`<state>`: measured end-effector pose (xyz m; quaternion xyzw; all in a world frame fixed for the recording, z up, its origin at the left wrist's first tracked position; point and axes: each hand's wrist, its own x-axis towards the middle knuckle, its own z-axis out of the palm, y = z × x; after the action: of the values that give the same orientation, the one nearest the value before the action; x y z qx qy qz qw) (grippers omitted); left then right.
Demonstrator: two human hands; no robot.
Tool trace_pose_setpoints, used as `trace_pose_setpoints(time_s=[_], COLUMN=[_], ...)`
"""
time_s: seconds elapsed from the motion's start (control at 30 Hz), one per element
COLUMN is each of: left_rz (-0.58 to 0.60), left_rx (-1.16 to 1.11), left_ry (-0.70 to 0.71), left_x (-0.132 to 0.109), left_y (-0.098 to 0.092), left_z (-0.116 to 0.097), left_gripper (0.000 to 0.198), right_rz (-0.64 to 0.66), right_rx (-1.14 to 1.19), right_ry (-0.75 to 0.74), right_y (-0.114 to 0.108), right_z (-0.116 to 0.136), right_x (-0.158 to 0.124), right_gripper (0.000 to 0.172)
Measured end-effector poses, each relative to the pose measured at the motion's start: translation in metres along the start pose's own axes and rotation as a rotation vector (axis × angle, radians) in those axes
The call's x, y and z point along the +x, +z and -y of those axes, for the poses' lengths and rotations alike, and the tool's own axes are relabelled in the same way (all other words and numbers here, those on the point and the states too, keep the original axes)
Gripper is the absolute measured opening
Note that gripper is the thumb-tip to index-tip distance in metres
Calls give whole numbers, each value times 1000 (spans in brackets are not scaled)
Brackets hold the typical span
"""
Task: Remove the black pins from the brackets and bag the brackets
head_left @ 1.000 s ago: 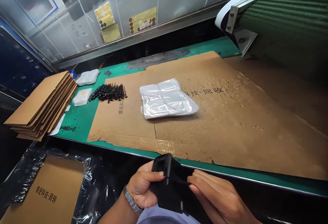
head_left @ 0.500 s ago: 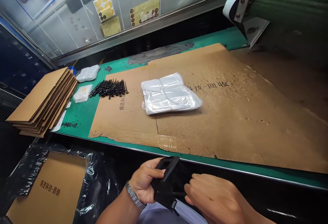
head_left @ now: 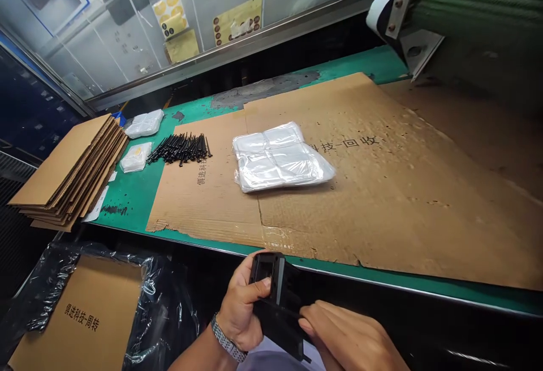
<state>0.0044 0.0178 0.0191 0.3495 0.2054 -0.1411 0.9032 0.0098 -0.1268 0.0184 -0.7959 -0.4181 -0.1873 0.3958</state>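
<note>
Below the table's front edge, my left hand (head_left: 240,306) grips a black plastic part (head_left: 275,297) with a rectangular opening at its top; thumb and fingers are wrapped round its left side. My right hand (head_left: 345,337) is closed on the part's right lower side, fingers pressed together against it. A metal watch sits on my left wrist. On the table, a stack of clear plastic bags (head_left: 280,159) lies on a flattened cardboard sheet (head_left: 382,190), and a bundle of black cable ties (head_left: 180,147) lies to its left.
Folded cardboard pieces (head_left: 70,170) are stacked at the table's left end, with two small white packets (head_left: 136,156) beside them. A box lined with black plastic and a cardboard sheet (head_left: 91,314) stands on the floor at left. A green conveyor (head_left: 487,26) rises at right.
The black part has been turned in my hands, its rectangular opening now upright and facing me. My right hand slid lower along the part. The view shifted slightly.
</note>
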Motion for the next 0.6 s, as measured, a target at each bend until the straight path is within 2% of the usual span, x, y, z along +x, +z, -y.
trace_pose_setpoints(time_s=[0.17,0.33,0.47,0.6], left_rz=[50,201,295,354], left_rx=[11,124,427,648], left_ry=[-33,-66,92,200], left_x=[-8,-9,-7,-7], left_y=[-6,-19,-28,-31], left_z=[5,8,5,0], left_gripper=[52,59,51,51], right_rz=[-35,-28,26,70], right_rx=[17,165,303,286], right_ry=[97,236,233,153], right_y=[-2,-4,-12,-15], right_z=[-13,-25,-19,-9], right_x=[-5,-3,1,0], right_gripper=[24,27,30,28])
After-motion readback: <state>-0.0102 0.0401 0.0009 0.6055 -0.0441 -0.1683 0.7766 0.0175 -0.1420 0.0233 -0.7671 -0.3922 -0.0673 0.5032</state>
